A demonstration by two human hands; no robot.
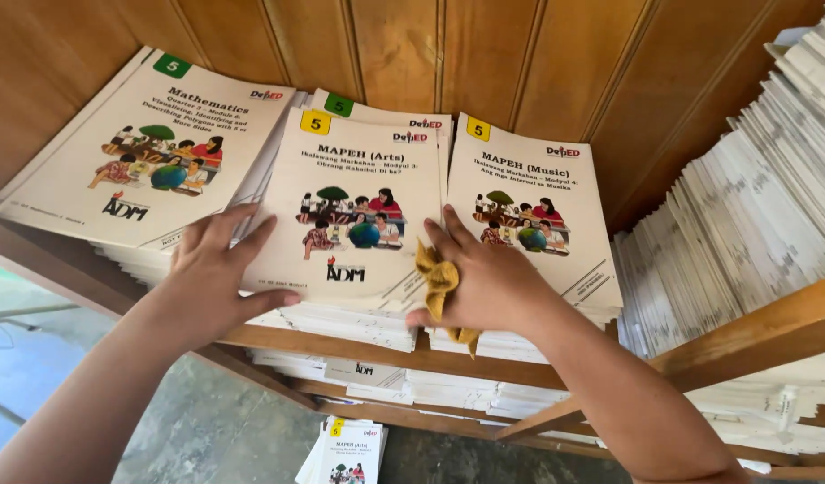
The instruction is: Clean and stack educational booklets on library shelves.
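Observation:
Three stacks of white school booklets lie on a wooden shelf (359,345). My left hand (213,273) rests with spread fingers on the lower left corner of the middle booklet stack (359,193). My right hand (489,278) presses on the right booklet stack (534,193) near its lower left corner and grips a crumpled yellow cloth (438,285) between its fingers. The left booklet stack (152,148) lies untouched beside my left hand.
A wooden panel wall (484,54) backs the shelf. Tall piles of white paper (753,206) fill the right compartment behind a slanted wooden rail (753,336). More booklets (350,453) sit on lower shelves, above a grey floor (206,430).

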